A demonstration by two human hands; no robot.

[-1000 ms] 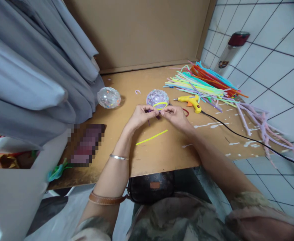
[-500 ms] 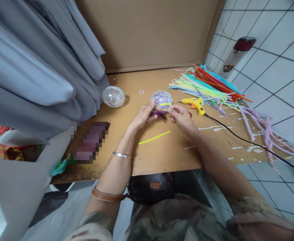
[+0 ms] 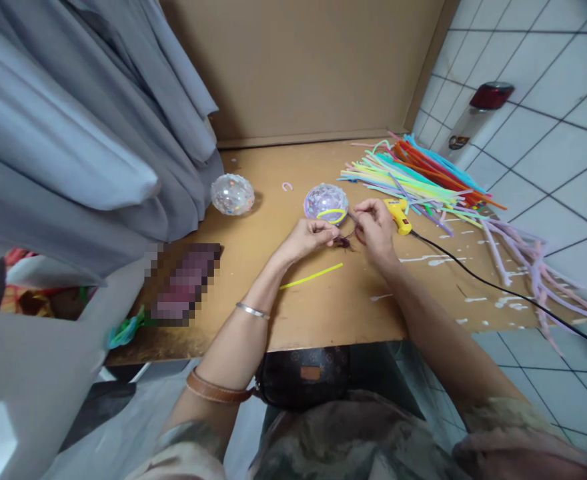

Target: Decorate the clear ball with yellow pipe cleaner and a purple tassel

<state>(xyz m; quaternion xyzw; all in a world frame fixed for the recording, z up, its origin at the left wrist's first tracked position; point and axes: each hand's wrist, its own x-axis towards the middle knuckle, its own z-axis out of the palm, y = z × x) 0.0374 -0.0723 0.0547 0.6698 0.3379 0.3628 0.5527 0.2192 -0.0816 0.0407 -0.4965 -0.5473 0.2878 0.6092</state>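
Observation:
My left hand is closed in a pinch on a dark purple-brown tuft of fibres, whose loose ends stick out to the right. Just across from it, my right hand is closed around what look like small scissors; a thin grey tip shows, while the rest is mostly hidden by the fingers. Directly beyond the hands sits a clear, purple-tinted round bowl-like piece with a bumpy rim. A curved yellow strip shows at its near side. Nearer me lies a straight yellow pipe cleaner.
A yellow glue gun lies behind my right hand, its black cord running right. Beyond are bundled colourful pipe cleaners. Left stand another clear round piece and a small pink curl. A grey curtain hangs left.
Both hands have come away from the purple round piece towards me. The tuft has shifted right with my left hand. My right hand has taken hold of the scissors.

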